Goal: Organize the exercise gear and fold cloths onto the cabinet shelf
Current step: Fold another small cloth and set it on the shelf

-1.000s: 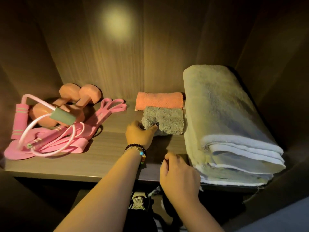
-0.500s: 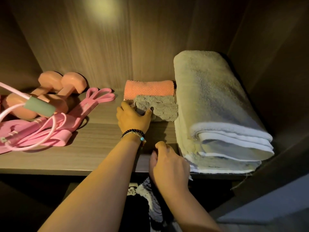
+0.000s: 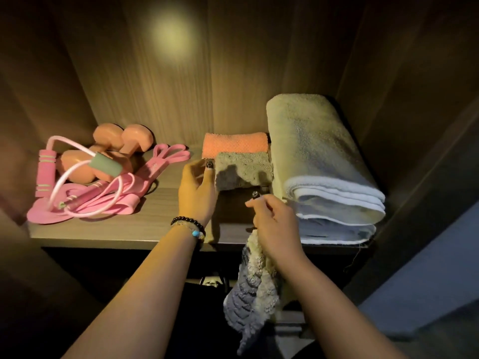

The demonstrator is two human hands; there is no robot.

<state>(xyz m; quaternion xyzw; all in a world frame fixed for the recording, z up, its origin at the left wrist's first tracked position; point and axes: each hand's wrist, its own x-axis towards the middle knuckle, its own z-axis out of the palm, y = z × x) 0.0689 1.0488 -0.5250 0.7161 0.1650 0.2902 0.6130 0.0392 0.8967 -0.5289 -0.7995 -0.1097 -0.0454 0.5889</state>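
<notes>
Nearest to us, the right hand pinches the top of a fluffy grey-and-cream cloth that hangs limp below the front edge of the cabinet shelf; its grip is curled around the fabric, index finger raised. This cloth is not yet folded or shelved, and we judge it to be the main piece left to do.

Just beyond and to the left, the left hand, wearing a beaded bracelet, rests at the left edge of the folded grey cloth. Its fingers are loosely spread and touch the cloth's side without closing on it; we read this as squaring the stack.

Behind the grey cloth, touching it, lies a folded orange cloth against the back panel. On the right, a large folded towel fills the shelf from front to back, just beside both small cloths.

On the far left sit the exercise items, grouped: a pink resistance band, a jump rope with a pink handle draped over it, and two peach dumbbells at the back.

In our judgement the gear and three cloths are placed; the hanging cloth remains, and the bare shelf in front of the grey cloth looks like its likely spot.
</notes>
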